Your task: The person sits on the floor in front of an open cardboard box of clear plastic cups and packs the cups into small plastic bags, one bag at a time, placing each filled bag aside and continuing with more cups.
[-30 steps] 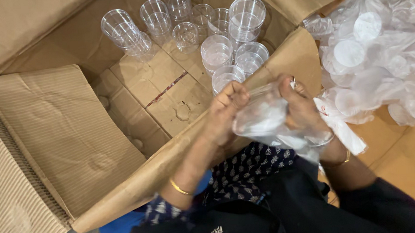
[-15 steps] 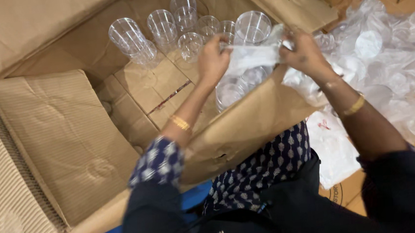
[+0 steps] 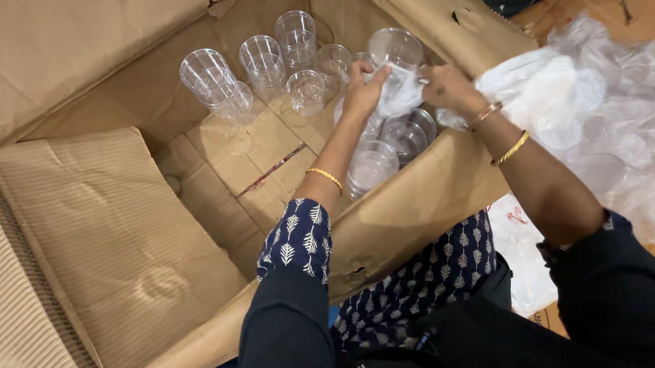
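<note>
Both hands work over an open cardboard box (image 3: 117, 245), near the upper middle of the frame. The left hand (image 3: 363, 89) is closed around a crumpled piece of thin clear plastic wrap (image 3: 400, 93), with the fingers curled over its left end. The right hand (image 3: 447, 87) grips the other end of the same wrap, fingers bent tight. The wrap is stretched between the two hands, just above some clear plastic cups (image 3: 386, 145) that stand inside the box at its right wall. More clear cups (image 3: 258, 66) stand in a loose group at the far side of the box, in the upper middle of the frame; some are stacked and some stand alone. At the right of the frame, outside the box, lies a big pile of crumpled clear plastic bags (image 3: 608, 126). Each wrist carries a thin gold bangle (image 3: 324, 175).
</note>
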### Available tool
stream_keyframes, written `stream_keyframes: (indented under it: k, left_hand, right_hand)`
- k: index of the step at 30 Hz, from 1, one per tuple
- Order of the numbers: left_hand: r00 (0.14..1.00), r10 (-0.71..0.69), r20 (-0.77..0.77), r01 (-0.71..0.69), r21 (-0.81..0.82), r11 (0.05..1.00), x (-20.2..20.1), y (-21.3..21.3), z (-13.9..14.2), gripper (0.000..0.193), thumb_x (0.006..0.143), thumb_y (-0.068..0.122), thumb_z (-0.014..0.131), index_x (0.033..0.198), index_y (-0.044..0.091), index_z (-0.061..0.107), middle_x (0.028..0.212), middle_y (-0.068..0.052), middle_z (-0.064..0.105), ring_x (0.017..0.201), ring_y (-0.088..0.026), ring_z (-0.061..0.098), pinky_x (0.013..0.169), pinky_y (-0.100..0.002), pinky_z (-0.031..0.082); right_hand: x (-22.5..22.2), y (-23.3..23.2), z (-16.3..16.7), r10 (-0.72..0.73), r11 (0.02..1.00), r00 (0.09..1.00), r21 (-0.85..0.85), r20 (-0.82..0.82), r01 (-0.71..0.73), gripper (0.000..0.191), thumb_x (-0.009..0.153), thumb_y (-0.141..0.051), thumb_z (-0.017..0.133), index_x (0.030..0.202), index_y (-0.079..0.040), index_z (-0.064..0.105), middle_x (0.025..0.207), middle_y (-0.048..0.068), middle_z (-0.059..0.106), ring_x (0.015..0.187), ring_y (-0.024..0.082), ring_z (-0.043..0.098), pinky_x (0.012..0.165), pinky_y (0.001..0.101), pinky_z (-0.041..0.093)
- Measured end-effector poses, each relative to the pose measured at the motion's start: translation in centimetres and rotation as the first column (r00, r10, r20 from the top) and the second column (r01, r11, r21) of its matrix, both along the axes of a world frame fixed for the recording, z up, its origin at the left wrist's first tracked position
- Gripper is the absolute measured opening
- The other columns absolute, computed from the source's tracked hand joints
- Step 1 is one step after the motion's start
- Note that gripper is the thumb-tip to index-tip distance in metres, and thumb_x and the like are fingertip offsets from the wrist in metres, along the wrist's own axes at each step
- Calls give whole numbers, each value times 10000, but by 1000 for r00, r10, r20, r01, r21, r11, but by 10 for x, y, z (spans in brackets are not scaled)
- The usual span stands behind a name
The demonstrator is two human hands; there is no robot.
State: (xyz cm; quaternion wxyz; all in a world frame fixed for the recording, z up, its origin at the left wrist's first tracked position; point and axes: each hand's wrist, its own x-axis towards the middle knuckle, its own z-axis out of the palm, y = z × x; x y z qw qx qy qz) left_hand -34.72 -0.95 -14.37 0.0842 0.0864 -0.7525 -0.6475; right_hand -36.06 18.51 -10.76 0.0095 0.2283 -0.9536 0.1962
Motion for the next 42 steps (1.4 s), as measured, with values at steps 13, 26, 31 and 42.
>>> stream_keyframes:
  k: [13,26,31,42]
  left_hand:
    - [886,392,-249,-448,-240,861,-24,-15,-12,701,888,457,754,1301,-60,524,1196,-308,635,1110,-523,585,900,-597,442]
    - [907,-208,-367,72,-352,933,-22,-62,2,319,695,-3,618,989,24,739,786,-125,668,719,-217,641,679,-347,516]
    - [880,-401,-253,312,-328,892,-10,-75,-7,180,799,26,701,971,23,752,851,-80,639,763,-180,597,680,-326,480]
    - [741,-618,-261,580,713,395,39,-96,26,128,877,32,612,990,9,666,883,-35,640,813,-130,579,777,-277,467]
  right_hand:
    - [52,-1,41,-190,977,918,27,-347,212,685,858,-76,636,1495,-7,395,838,259,694,721,469,658,655,579,505]
    - [18,24,59,-44,836,951,-510,306,203,128,978,-199,718,1035,-85,728,1031,94,754,946,163,675,879,326,507]
    - [25,31,69,201,770,859,-618,471,159,153,919,-155,786,883,-68,665,930,3,670,956,119,597,925,294,455]
    - [58,52,68,365,777,737,-623,568,95,193,918,-166,795,846,-75,640,784,-6,547,746,100,464,659,278,357]
